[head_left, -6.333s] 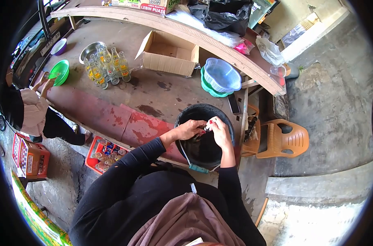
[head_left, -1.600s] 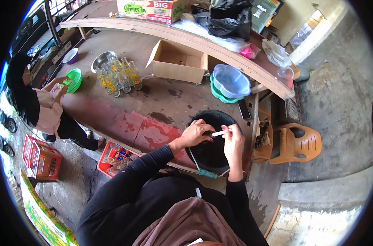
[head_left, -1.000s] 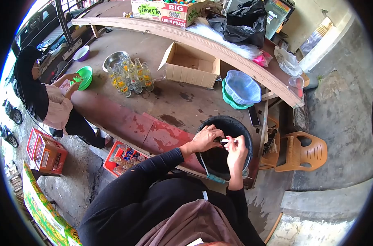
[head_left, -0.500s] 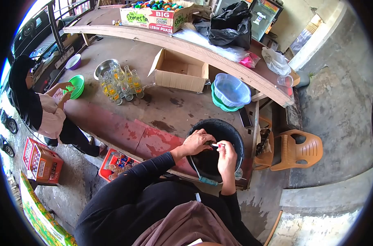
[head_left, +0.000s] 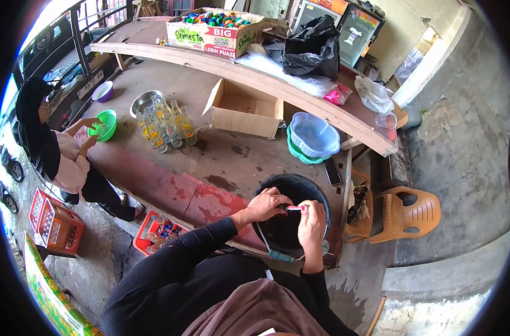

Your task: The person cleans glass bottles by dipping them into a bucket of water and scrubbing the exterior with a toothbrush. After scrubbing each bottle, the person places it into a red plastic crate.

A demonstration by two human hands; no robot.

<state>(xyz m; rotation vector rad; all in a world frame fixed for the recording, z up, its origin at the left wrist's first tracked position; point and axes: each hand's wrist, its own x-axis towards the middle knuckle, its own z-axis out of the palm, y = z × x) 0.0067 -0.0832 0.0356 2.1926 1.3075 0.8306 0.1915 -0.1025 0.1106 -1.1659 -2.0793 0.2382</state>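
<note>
Both my hands are over a black bucket (head_left: pixel 316 187) at the table's near edge. A thin white-and-pink stick-like piece (head_left: pixel 295 208) lies level between them; its exact kind is too small to make out. My right hand (head_left: pixel 311 227) pinches its right end between thumb and fingers. My left hand (head_left: pixel 265 205) is closed at the other end, fingers curled, and what lies inside its grip is hidden. The bucket's interior looks dark, and its handle with a teal grip (head_left: pixel 281 256) hangs on the near side.
Glass bottles (head_left: pixel 165 126) stand by a steel bowl (head_left: pixel 145 102). Beyond are an open cardboard box (head_left: pixel 246 120), nested plastic baskets (head_left: pixel 315 134) and a phone (head_left: pixel 332 172). At left a person (head_left: pixel 67 157) handles a green bowl (head_left: pixel 106 126). An orange chair (head_left: pixel 409 215) stands right.
The thin piece shows more of its length and now lies nearly level between my hands. My hands have shifted slightly lower in view as the camera tilted. The other person stays at the green bowl.
</note>
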